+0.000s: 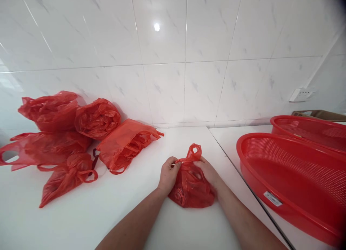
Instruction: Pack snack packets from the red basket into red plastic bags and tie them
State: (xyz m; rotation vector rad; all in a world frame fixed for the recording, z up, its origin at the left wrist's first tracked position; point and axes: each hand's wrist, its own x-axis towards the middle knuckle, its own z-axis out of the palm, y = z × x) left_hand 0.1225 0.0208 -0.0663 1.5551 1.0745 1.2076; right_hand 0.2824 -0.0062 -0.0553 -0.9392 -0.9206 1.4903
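A small red plastic bag stands upright on the white table, its lower part bulging around contents I cannot make out. At its upper left, my left hand pinches a twisted strip of the bag between thumb and fingers. My right hand is at the upper right side of the bag, fingers closed on the plastic below the handle loop; some fingertips are hidden behind it. The loop sticks up between and above both hands.
Several filled red bags are piled at the left against the tiled wall. At the right are two red perforated baskets, beyond a dark seam in the table. A cardboard box and a wall socket are behind them.
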